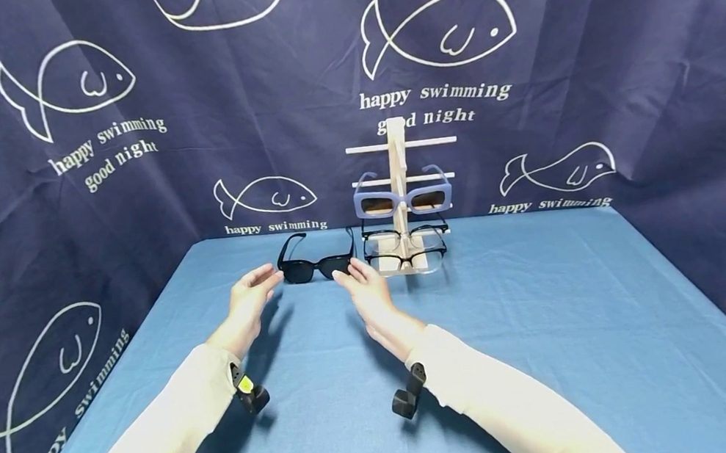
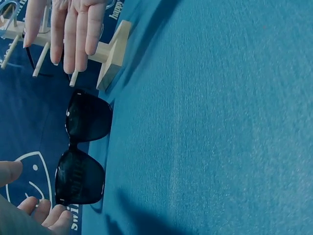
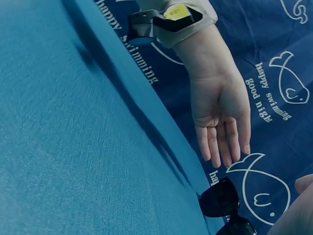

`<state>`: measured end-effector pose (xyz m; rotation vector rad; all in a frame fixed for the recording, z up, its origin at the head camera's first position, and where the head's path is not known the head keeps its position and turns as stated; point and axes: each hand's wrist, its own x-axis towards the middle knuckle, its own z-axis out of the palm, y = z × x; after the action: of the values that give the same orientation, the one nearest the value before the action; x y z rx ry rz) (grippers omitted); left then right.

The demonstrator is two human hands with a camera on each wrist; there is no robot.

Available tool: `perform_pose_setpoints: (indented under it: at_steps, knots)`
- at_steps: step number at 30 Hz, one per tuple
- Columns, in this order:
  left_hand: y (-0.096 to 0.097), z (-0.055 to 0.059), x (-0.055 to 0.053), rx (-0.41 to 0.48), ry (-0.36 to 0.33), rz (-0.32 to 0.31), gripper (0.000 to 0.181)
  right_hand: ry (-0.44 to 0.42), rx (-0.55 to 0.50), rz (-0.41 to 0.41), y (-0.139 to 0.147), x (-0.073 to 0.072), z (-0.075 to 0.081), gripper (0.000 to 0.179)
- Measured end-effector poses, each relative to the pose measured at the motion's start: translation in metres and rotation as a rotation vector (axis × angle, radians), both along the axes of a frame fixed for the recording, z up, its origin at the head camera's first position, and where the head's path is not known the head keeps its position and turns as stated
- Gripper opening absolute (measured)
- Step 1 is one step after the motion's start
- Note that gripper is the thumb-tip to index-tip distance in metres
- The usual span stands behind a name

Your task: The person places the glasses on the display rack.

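Observation:
Black sunglasses [image 1: 299, 271] with dark lenses stand on the blue cloth toward the back, their arms unfolded and pointing away from me. My left hand [image 1: 250, 301] is at their left end, fingers extended; the left wrist view leaves a small doubt whether its fingertips touch the frame. On the other side, my right hand [image 1: 370, 296] reaches to the right lens, partly covering it in the head view. In the right wrist view, the left hand [image 3: 222, 103] has its palm showing and nothing in it. Straight fingers of the right hand [image 2: 78, 29] show in the left wrist view.
Just right of the sunglasses stands a wooden display rack [image 1: 396, 134] with crossbars. It carries blue-framed sunglasses [image 1: 369, 206] above two pairs of dark-framed clear glasses [image 1: 388, 258]. A navy curtain [image 1: 297, 100] with fish drawings hangs behind and beside the blue-covered table [image 1: 512, 314].

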<state>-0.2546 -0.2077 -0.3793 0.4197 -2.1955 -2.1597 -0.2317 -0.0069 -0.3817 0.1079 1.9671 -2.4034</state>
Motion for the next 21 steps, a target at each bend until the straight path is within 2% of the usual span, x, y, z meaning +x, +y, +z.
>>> perform_pose_setpoints:
  at_steps: [8,14,21]
  knots:
    - [-0.007,-0.006,-0.009,0.013,0.000,0.014,0.056,0.024,0.047,-0.021,-0.006,-0.008,-0.006,0.064]
    - [-0.008,-0.008,-0.015,0.029,-0.006,0.031,0.054,-0.013,0.085,-0.054,-0.011,-0.016,-0.011,0.067]
    - [-0.005,-0.008,-0.024,0.030,-0.015,0.053,0.055,-0.060,0.159,-0.037,-0.016,-0.029,-0.007,0.072]
